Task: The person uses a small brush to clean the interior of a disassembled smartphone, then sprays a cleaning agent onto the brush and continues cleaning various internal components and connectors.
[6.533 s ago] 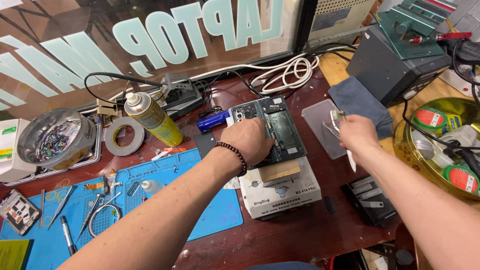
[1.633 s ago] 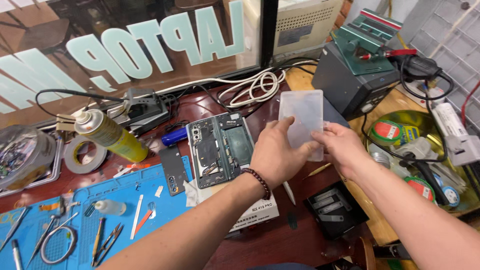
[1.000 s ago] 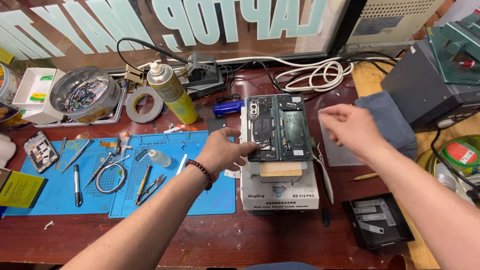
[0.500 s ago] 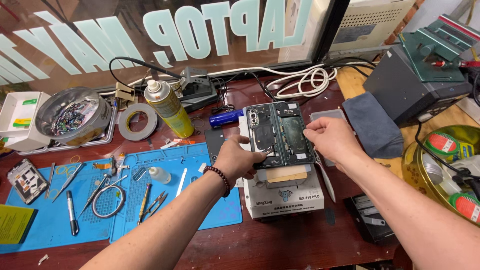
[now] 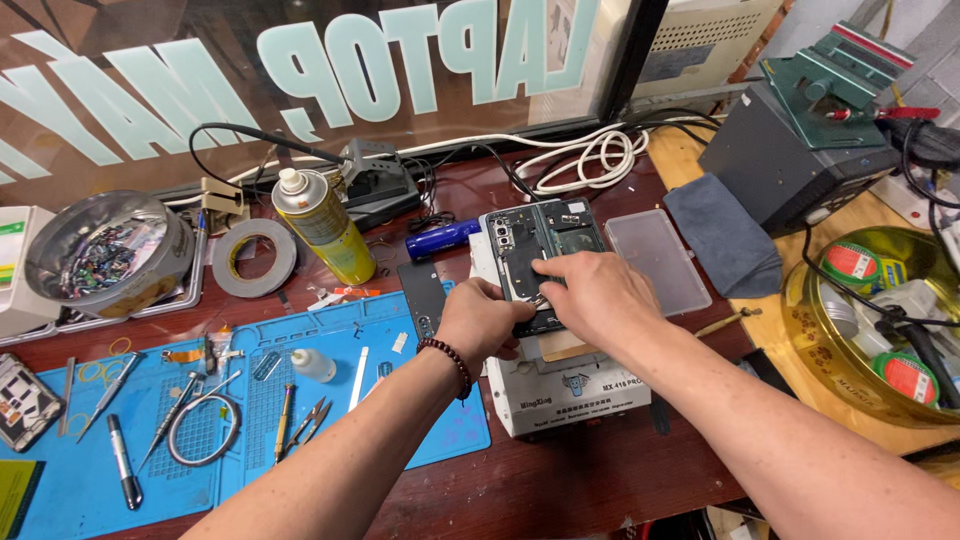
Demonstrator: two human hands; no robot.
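Head view: both hands, left hand (image 5: pixel 482 322) and right hand (image 5: pixel 590 292), curl fingertips onto the opened phone (image 5: pixel 540 250) lying atop the white heating box (image 5: pixel 565 385), right of the blue mat (image 5: pixel 240 420); seemingly working inner parts, needing delicate pressure.

Left hand (image 5: pixel 482 322): knuckles up, fingers curled, beaded wristband, forearm from 7 o'clock. Right hand (image 5: pixel 590 292): palm down, fingers pointing 10 o'clock, forearm from 4 o'clock.
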